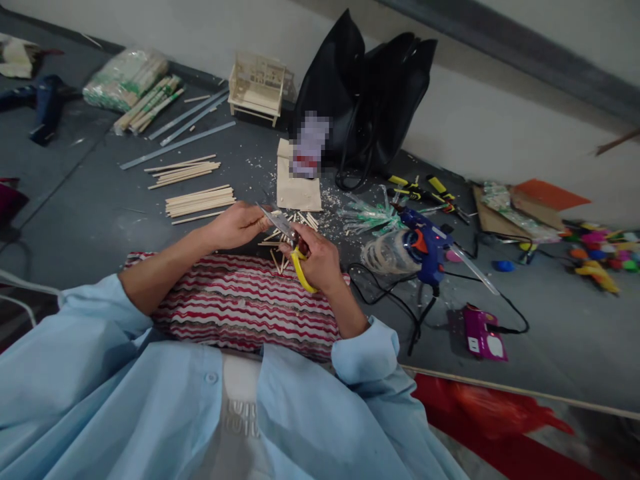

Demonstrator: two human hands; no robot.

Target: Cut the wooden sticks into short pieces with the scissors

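Observation:
My right hand [317, 257] is closed round the yellow handles of a pair of scissors [283, 223], whose blades point up and to the left. Close by the blades is my left hand [235, 225], fingers pinched together near the tips; what sits in the pinch is too small to make out. Short cut wooden stick pieces [275, 260] lie scattered under and between both hands. Left of them, longer wooden sticks [200, 201] rest in two loose rows. Both forearms lean over a red-and-white striped cushion [245, 300] at the table's front edge.
A blue glue gun [425, 247] stands by a clear plastic jar [390, 252], its cord trailing over the table. Behind are a black bag [365, 100], a small wooden bench model [257, 90] and bagged sticks [125, 77]. Pliers [440, 190] and a purple power box [484, 333] lie right.

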